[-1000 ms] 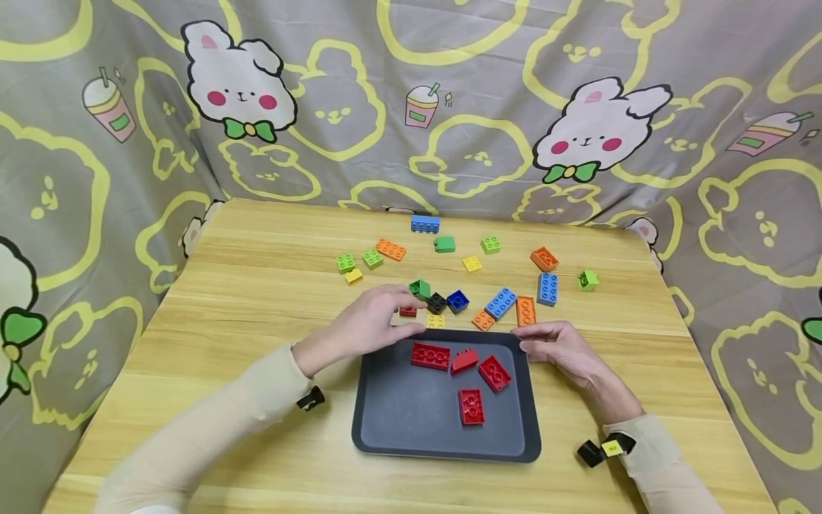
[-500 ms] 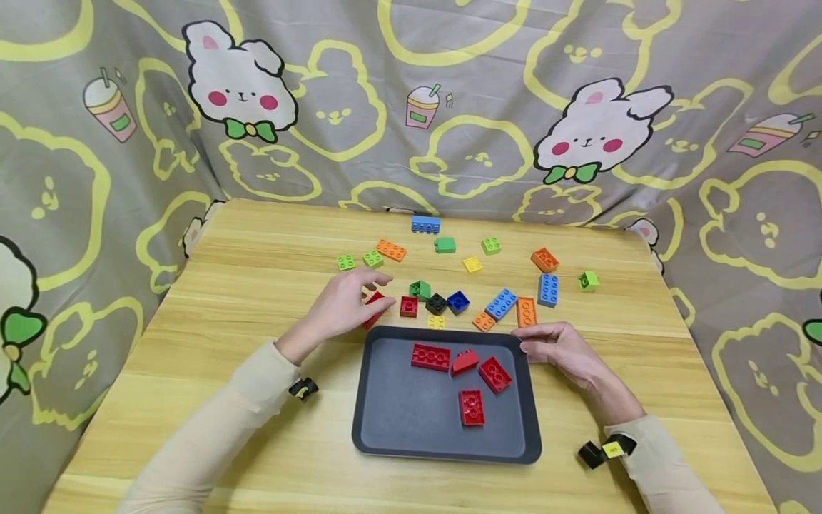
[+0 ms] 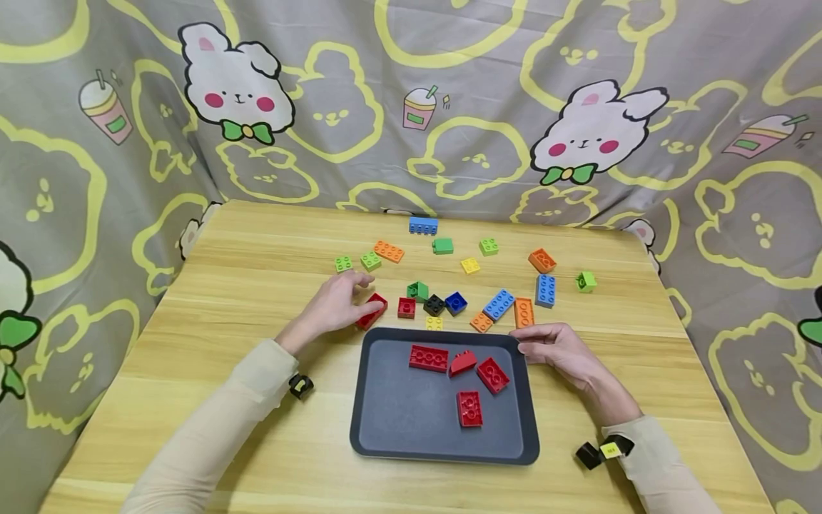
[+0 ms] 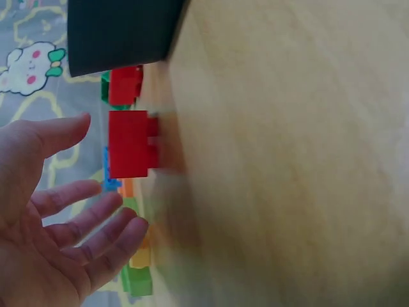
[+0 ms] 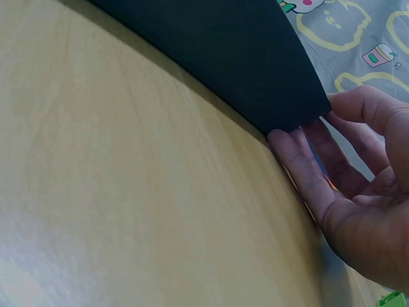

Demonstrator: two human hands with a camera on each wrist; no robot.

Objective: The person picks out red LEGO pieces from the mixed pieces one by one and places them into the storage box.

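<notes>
My left hand (image 3: pixel 330 305) hovers beside a long red toy brick (image 3: pixel 372 312) left of the tray's far corner. In the left wrist view, that red brick (image 4: pixel 129 144) stands between the thumb and the spread fingers, with gaps on both sides. My right hand (image 3: pixel 565 355) holds the far right corner of a dark grey tray (image 3: pixel 398 428). From the right wrist, the thumb and fingers of this hand (image 5: pixel 364 185) grip the tray's corner (image 5: pixel 255 70). Several red bricks lie in the tray, among them a four-stud-long one (image 3: pixel 428 358) and a sloped one (image 3: pixel 462 363).
Beyond the tray lie loose bricks: a small red one (image 3: pixel 407 308), a black one (image 3: pixel 434 305), a dark blue one (image 3: pixel 456 303), blue ones (image 3: pixel 498 304), orange ones (image 3: pixel 524 313), green and yellow ones. A patterned curtain (image 3: pixel 475 164) hangs behind the wooden table (image 3: pixel 193 343).
My left hand has moved left from over the tray's far edge, uncovering the small red brick; the long red brick has come into sight beside it. The right hand stays on the tray's corner.
</notes>
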